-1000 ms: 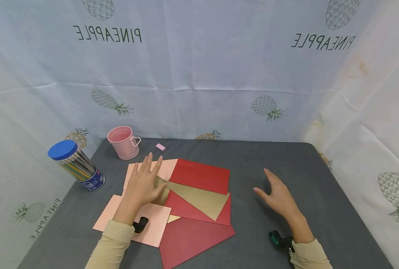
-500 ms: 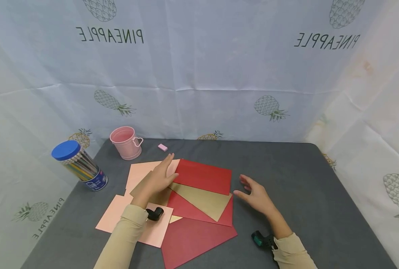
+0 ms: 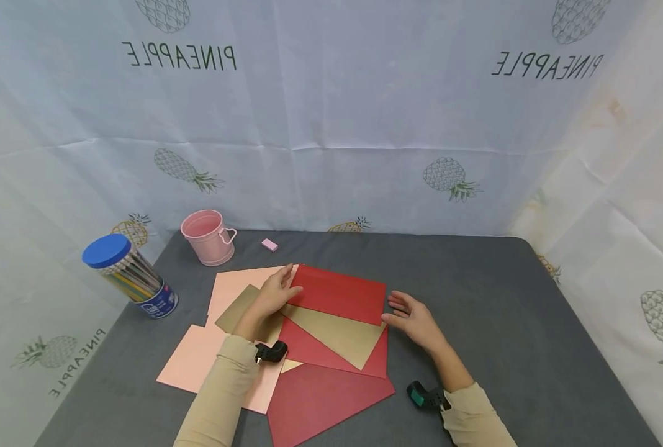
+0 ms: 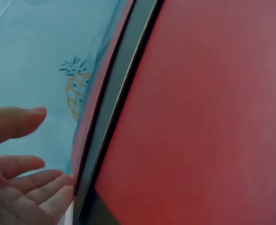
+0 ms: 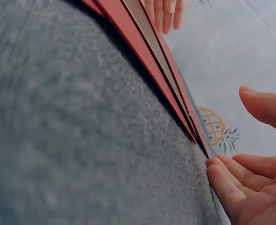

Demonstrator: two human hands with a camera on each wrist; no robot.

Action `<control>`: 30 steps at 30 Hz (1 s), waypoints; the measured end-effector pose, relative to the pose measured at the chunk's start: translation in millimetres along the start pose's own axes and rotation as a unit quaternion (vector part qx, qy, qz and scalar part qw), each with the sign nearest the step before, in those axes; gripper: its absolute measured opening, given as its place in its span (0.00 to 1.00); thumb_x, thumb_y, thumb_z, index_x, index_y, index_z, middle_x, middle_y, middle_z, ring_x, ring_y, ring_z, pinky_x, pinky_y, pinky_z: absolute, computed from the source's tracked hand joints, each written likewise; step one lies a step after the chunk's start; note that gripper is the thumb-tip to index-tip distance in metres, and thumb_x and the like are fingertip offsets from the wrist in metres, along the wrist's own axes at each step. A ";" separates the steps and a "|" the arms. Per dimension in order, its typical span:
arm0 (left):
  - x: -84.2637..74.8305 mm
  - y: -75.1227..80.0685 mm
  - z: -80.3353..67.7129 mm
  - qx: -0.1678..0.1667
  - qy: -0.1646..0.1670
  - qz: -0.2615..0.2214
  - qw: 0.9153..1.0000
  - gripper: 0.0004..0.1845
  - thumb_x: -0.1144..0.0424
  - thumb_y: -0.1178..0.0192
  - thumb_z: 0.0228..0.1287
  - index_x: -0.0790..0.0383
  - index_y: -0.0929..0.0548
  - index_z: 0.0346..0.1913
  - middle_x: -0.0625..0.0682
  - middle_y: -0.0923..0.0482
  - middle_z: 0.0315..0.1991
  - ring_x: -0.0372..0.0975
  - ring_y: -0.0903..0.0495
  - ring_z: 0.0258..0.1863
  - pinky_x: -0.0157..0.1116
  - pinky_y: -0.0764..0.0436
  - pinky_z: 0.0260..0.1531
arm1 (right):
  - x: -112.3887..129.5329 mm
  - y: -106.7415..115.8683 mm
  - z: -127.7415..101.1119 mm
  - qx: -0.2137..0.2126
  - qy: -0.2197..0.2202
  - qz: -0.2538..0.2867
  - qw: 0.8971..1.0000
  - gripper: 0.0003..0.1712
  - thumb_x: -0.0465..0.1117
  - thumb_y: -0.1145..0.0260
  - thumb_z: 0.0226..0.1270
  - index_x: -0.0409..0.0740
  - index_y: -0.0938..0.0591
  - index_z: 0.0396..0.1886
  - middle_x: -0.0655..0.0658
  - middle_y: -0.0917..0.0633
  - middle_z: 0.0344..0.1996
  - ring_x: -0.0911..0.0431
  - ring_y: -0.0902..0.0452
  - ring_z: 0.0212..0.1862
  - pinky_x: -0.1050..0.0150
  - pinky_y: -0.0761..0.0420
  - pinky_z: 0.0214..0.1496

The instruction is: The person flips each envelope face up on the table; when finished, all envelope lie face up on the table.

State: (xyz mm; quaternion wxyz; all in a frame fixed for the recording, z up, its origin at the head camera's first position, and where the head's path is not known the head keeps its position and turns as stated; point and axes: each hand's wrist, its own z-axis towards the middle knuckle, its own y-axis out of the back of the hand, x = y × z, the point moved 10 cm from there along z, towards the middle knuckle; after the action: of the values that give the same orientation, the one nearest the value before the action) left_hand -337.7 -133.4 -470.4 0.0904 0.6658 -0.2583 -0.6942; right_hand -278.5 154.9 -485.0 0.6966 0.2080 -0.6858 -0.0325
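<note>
- Left hand (image 3: pixel 272 293) lies flat with the fingers straight and together, fingertips at the near-left edge of the top red envelope (image 3: pixel 339 293); the palm rests on the gold sheet (image 3: pixel 331 329) tucked under it.
- Right hand (image 3: pixel 412 315) is open too, fingers relaxed and slightly spread, fingertips touching that same envelope's right edge (the right wrist view shows them right at the stacked paper edges).
- So the top red envelope sits between the two hands, on top of the fanned pile.
- Below the hands, nearer the person: more red envelopes (image 3: pixel 323 397); under the left forearm, pink sheets (image 3: pixel 197 360).
- Beyond the left hand: a small pink eraser (image 3: pixel 269 245), a pink bucket (image 3: pixel 205 237), and further left a blue-lidded pencil tub (image 3: pixel 130 276).
- All of it on a grey table (image 3: pixel 477 298).
</note>
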 end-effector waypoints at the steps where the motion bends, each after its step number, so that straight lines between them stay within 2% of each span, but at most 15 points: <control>1: 1.5 -0.9 0.4 0.001 0.005 -0.012 1.000 0.37 0.68 0.42 0.64 0.76 0.47 0.71 0.69 0.46 0.71 0.56 0.43 0.70 0.49 0.38 0.66 | -5.1 0.0 1.9 0.000 -0.003 0.009 1.000 0.42 0.39 0.31 0.60 0.29 0.40 0.69 0.29 0.32 0.65 0.38 0.35 0.66 0.52 0.30 0.66; 4: 4.5 -2.4 2.4 0.002 0.009 -0.022 1.000 0.36 0.69 0.42 0.64 0.76 0.46 0.70 0.69 0.45 0.70 0.56 0.42 0.70 0.48 0.38 0.66 | -9.0 -0.6 3.9 0.001 -0.008 0.019 1.000 0.42 0.39 0.31 0.60 0.29 0.41 0.69 0.29 0.32 0.65 0.39 0.35 0.66 0.54 0.30 0.66; 13: 7.8 -2.0 14.4 0.000 0.020 -0.008 1.000 0.33 0.70 0.43 0.64 0.78 0.42 0.68 0.71 0.37 0.66 0.57 0.33 0.65 0.49 0.33 0.64 | -8.6 -3.4 5.8 -0.010 -0.040 0.025 0.999 0.41 0.35 0.32 0.60 0.27 0.40 0.68 0.28 0.31 0.64 0.38 0.34 0.65 0.55 0.30 0.65; 19: 10.2 -3.3 18.5 0.001 0.026 -0.019 0.999 0.31 0.71 0.43 0.64 0.77 0.40 0.67 0.70 0.36 0.65 0.58 0.33 0.64 0.50 0.33 0.64 | -9.3 -5.6 7.6 -0.015 -0.058 0.031 0.998 0.40 0.33 0.33 0.60 0.27 0.40 0.69 0.28 0.31 0.63 0.39 0.34 0.65 0.57 0.28 0.64; 24: 14.4 -2.6 19.7 -0.010 0.038 -0.040 0.998 0.30 0.72 0.43 0.63 0.75 0.38 0.68 0.68 0.36 0.66 0.57 0.33 0.64 0.49 0.33 0.64 | -11.3 -6.4 8.3 -0.030 -0.074 0.049 0.996 0.41 0.31 0.32 0.58 0.28 0.40 0.69 0.28 0.31 0.63 0.39 0.34 0.65 0.56 0.28 0.65; 30: 13.9 0.8 18.4 -0.031 0.044 -0.060 0.997 0.29 0.74 0.44 0.63 0.73 0.37 0.67 0.67 0.35 0.65 0.56 0.33 0.63 0.48 0.33 0.65 | -10.6 -8.6 8.9 -0.039 -0.070 0.075 0.994 0.42 0.29 0.34 0.58 0.28 0.42 0.70 0.28 0.33 0.65 0.38 0.36 0.66 0.52 0.32 0.67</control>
State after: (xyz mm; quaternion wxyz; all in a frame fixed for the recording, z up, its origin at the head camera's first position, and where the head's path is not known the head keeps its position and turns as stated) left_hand -357.0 -136.2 -482.6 0.0807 0.7064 -0.1919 -0.6765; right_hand -285.6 148.4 -498.1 0.6546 0.1259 -0.7451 -0.0212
